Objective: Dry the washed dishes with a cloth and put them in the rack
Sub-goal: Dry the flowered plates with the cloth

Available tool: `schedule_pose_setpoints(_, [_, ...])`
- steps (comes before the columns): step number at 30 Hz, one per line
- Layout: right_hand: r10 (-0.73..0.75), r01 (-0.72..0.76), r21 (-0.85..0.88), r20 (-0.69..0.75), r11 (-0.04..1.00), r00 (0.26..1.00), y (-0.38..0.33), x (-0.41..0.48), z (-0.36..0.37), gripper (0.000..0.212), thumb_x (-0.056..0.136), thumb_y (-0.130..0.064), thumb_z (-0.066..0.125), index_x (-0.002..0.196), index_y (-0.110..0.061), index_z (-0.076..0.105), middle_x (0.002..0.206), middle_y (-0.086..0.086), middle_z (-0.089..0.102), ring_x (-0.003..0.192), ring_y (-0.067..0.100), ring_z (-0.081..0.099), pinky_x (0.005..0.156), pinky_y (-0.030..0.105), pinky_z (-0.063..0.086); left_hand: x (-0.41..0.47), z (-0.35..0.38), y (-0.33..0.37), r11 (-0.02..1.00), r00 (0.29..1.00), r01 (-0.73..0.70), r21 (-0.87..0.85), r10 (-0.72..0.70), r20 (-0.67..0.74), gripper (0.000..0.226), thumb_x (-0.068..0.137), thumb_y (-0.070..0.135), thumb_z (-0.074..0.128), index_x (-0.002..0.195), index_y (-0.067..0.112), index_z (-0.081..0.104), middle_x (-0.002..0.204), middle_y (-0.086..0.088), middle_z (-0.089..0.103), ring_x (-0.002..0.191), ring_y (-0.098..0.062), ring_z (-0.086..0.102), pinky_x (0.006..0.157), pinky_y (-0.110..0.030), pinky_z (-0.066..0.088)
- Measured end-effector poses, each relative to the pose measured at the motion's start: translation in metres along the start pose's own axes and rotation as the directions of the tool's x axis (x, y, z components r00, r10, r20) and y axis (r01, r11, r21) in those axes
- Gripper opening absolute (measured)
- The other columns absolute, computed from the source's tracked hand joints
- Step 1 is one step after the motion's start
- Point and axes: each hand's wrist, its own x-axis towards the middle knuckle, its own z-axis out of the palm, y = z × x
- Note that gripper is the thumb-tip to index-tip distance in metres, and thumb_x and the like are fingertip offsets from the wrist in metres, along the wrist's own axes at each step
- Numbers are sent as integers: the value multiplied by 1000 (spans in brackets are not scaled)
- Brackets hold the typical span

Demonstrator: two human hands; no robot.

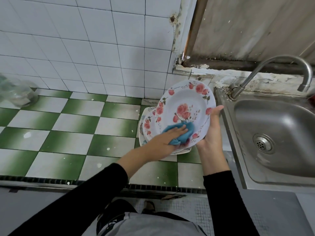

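A white plate with red roses [185, 103] is tilted up above the counter, left of the sink. My right hand [212, 132] supports its right rim, fingers stretched along the edge and palm under it. My left hand [163, 138] presses a blue cloth [238, 133] against the plate's lower face, fingers mostly straight over the cloth. Below the held plate lies a stack of more floral plates [146, 125] on the counter. No rack is in view.
A steel sink [276, 130] with a curved tap [289, 65] fills the right side. The green and white tiled counter [68, 126] stretches left, with a clear glass jar [18, 94] at its far left. White wall tiles rise behind.
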Motion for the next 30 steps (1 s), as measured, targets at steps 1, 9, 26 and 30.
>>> schedule_pose_setpoints(1, [16, -17, -17, -21, 1000, 1000, 2, -1, 3, 92, 70, -77, 58, 140, -17, 54, 136, 17, 62, 123, 39, 61, 103, 59, 48, -2, 7, 11, 991, 999, -30, -132, 27, -24, 57, 103, 24, 47, 153, 36, 22, 160, 10, 21, 142, -9, 28, 116, -24, 27])
schedule_pose_setpoints(9, [59, -57, -33, 86, 998, 995, 8, -11, 22, 74, 80, -69, 48, 131, -17, 63, 129, 15, 67, 118, 34, 65, 99, 53, 53, 40, -36, 11, 971, 939, 17, 237, 65, -337, 68, 98, 14, 41, 156, 20, 6, 164, 3, -3, 150, -15, -7, 123, -40, 3])
schedule_pose_setpoints(26, [59, -37, 148, -152, 988, 987, -3, 8, 2, 70, 94, -71, 38, 134, -18, 60, 125, 12, 70, 115, 33, 67, 102, 48, 52, 1, -4, 19, 861, 929, -279, 426, 354, -108, 72, 88, 15, 62, 152, 15, 30, 156, 1, 35, 142, -14, 32, 117, -27, 27])
schedule_pose_setpoints(30, [20, 16, 173, -200, 985, 980, -4, 5, 4, 58, 97, -65, 40, 124, -20, 64, 118, 9, 73, 111, 31, 69, 97, 45, 55, 1, -6, 21, 741, 899, -249, 624, 417, -136, 75, 80, 9, 74, 147, 14, 41, 146, -4, 49, 132, -23, 47, 104, -27, 38])
